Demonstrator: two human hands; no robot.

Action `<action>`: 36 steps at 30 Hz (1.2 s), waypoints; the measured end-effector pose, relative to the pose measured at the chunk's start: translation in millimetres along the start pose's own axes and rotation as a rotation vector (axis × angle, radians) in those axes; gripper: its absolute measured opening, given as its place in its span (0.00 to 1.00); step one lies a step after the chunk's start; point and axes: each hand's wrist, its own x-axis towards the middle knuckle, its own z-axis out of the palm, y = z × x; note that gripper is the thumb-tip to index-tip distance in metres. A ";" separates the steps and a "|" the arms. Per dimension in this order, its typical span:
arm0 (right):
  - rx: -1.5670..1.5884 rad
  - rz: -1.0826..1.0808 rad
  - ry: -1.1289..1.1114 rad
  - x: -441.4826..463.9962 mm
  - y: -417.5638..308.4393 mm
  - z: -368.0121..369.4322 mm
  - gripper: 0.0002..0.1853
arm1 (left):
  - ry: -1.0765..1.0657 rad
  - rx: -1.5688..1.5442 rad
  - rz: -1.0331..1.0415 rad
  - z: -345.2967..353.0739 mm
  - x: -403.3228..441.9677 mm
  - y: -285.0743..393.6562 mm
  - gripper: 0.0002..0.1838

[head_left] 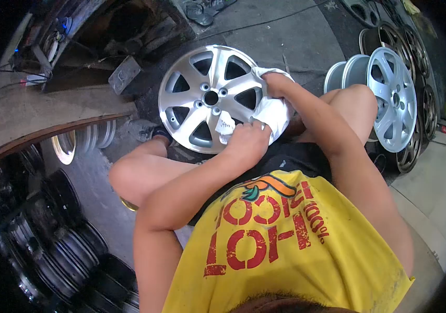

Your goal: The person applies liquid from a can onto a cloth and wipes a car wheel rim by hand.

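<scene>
1. Dark wheels (63, 255) crowd the near left.
2. The spoked silver wheel (211, 85) sits far, mid-scene, its face showing, just beyond the person's lap.
3. A second silver wheel (396, 86) stands right, beside the knee.
4. White cloth (275, 116) covers the first wheel's right edge.
5. Left hand (247, 141), nearer: fingers curled onto that cloth, tips hidden.
6. Right hand (278, 85), farther: fingers gripping it at the rim.

I read "HOT" and "100%" on the yellow shirt (296, 284), lower centre; another red word eludes me.
</scene>
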 end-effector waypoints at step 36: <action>0.026 0.041 -0.041 -5.3 -10.0 1.1 0.34 | -0.017 0.022 -0.012 3.3 -2.9 0.4 0.13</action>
